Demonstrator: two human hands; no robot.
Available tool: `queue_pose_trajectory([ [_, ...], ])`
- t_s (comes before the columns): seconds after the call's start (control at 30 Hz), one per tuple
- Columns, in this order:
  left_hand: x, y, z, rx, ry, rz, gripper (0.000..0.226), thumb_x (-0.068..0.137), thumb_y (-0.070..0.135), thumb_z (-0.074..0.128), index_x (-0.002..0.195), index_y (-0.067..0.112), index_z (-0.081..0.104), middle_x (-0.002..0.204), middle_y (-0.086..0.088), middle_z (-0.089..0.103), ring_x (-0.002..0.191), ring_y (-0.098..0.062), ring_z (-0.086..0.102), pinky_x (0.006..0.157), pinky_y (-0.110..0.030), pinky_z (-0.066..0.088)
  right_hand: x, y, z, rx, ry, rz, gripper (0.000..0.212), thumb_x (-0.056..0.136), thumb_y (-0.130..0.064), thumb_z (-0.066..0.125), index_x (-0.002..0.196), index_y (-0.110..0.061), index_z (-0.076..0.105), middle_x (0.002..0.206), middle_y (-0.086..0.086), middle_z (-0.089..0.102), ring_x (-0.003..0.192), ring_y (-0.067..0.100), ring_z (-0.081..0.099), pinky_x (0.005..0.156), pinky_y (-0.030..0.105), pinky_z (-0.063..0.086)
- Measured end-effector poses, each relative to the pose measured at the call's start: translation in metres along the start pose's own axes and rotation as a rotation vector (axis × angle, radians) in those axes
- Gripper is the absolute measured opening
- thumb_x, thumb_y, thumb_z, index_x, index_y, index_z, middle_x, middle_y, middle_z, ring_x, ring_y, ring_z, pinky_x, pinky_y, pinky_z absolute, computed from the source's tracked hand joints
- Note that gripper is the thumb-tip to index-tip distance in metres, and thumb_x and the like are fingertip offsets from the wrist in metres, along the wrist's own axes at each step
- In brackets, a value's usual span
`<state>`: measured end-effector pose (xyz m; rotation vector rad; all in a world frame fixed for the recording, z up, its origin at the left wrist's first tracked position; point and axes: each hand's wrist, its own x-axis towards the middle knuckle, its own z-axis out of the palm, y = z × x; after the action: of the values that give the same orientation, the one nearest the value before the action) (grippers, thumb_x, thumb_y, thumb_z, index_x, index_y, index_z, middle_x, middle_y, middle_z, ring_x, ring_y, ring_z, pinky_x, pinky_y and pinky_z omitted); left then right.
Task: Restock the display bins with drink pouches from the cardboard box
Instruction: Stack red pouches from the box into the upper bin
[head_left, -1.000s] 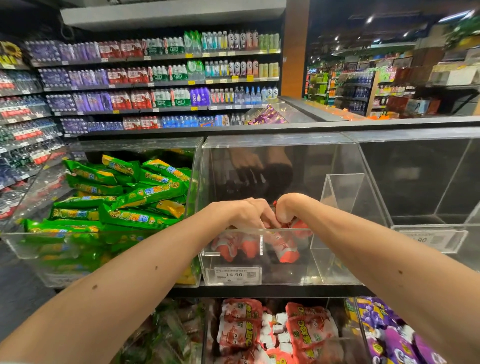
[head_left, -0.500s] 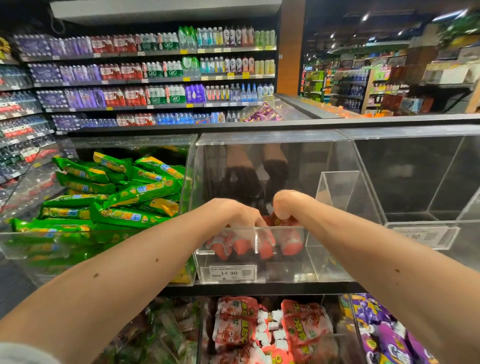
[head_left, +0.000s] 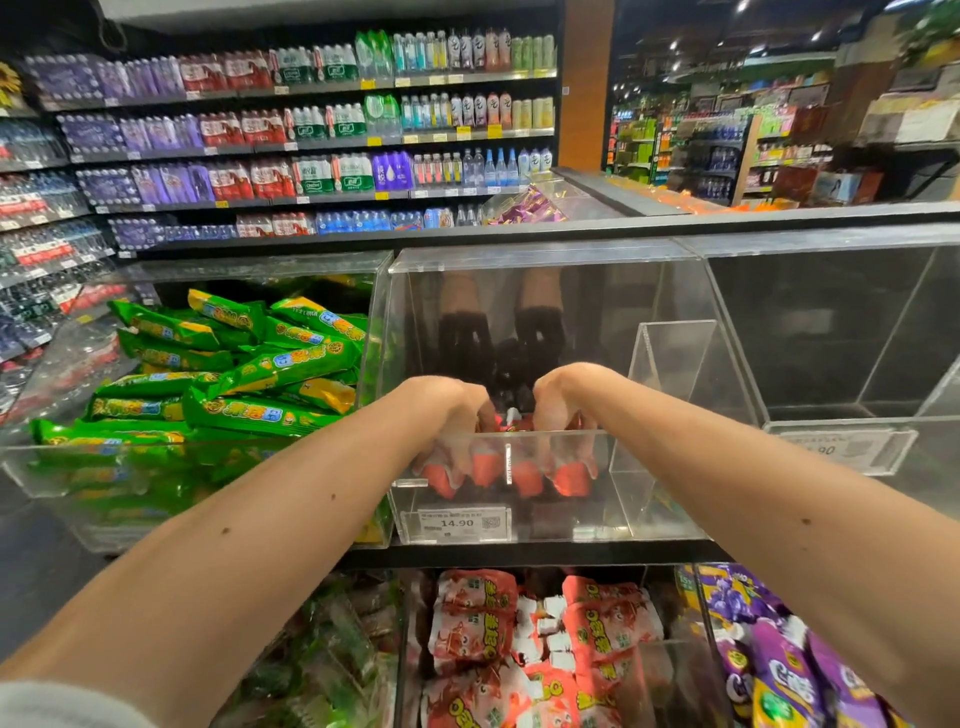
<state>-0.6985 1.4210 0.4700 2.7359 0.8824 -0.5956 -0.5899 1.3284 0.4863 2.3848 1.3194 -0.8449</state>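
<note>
- My left hand (head_left: 457, 415) and my right hand (head_left: 561, 410) are both down inside the middle bin (head_left: 644, 499), wrists bent over its near top edge, the two hands close side by side.
- The fingers of my left hand (head_left: 460, 460) curl downward and grip the red drink pouches (head_left: 524, 475); I see them blurred through the clear front wall.
- The fingers of my right hand (head_left: 569, 457) curl the same way around the right part of the same bunch.
- The pouches hang below my knuckles, their red ends poking out under my fingertips, low in the bin near its front wall. A little of the bunch shows above the edge, between my two hands.
- I cannot tell whether the pouches touch the bin floor.
- A price label (head_left: 460, 524) reading 14.90 sits on the front wall, just below the pouches.
- A clear divider (head_left: 670, 364) stands in the bin, to the right of my right hand.
- The dark back wall shows a reflection (head_left: 498, 332) of my hands.
- The left bin (head_left: 62, 473) is piled with green packets (head_left: 260, 374).
- Below the middle bin, a lower bin (head_left: 675, 686) holds more red pouches (head_left: 519, 634), with purple pouches (head_left: 779, 665) to the right.
- Far behind, shelves of bottled drinks (head_left: 311, 130) line the wall.
</note>
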Motion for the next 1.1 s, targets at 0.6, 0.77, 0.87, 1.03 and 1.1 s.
queue_pose_trajectory([
  [0.6,-0.221,0.060,0.078,-0.478,1.164,-0.133,0.016,0.081,0.023,0.077,0.083,0.024,0.061,0.078,0.006,0.063,0.073,-0.009,0.058,0.068,-0.020,0.042,-0.136,0.011,0.111,0.472,1.152,-0.924,0.018,0.082,-0.031,0.057,0.092,-0.020,0.066,0.085,-0.002,0.069,0.077,0.027,0.065,0.066,0.039,0.053],
  [0.77,-0.238,0.144,0.177,-0.329,1.042,-0.022,0.014,0.080,0.031,0.067,0.085,0.021,0.059,0.082,0.006,0.057,0.080,-0.019,0.056,0.074,-0.036,0.045,-0.162,0.089,0.238,0.328,1.104,-0.758,0.023,0.083,-0.043,0.053,0.088,-0.022,0.060,0.082,-0.003,0.061,0.078,0.027,0.061,0.062,0.039,0.051],
  [0.87,-0.215,0.207,0.227,-0.208,0.832,0.078,0.029,0.079,0.046,0.055,0.102,0.027,0.057,0.096,0.002,0.062,0.094,-0.028,0.059,0.079,-0.042,0.050,-0.177,0.156,0.316,0.314,1.057,-0.574,0.030,0.080,-0.049,0.051,0.096,-0.025,0.058,0.085,-0.003,0.063,0.078,0.024,0.062,0.063,0.035,0.052],
  [1.03,-0.178,0.323,0.294,-0.369,0.609,0.340,0.046,0.074,0.057,0.055,0.111,0.029,0.059,0.105,0.006,0.060,0.101,-0.021,0.058,0.083,-0.045,0.050,-0.231,0.279,0.440,0.475,0.979,-0.200,0.052,0.074,-0.059,0.056,0.115,-0.027,0.055,0.088,-0.002,0.065,0.075,0.023,0.066,0.065,0.027,0.052],
  [1.1,-0.167,0.380,0.317,-0.453,0.522,0.439,0.051,0.074,0.060,0.056,0.113,0.028,0.059,0.106,0.007,0.059,0.103,-0.020,0.057,0.088,-0.044,0.049,-0.268,0.330,0.489,0.506,0.939,0.045,0.064,0.073,-0.066,0.055,0.119,-0.022,0.061,0.098,0.000,0.069,0.084,0.025,0.069,0.073,0.031,0.056],
])
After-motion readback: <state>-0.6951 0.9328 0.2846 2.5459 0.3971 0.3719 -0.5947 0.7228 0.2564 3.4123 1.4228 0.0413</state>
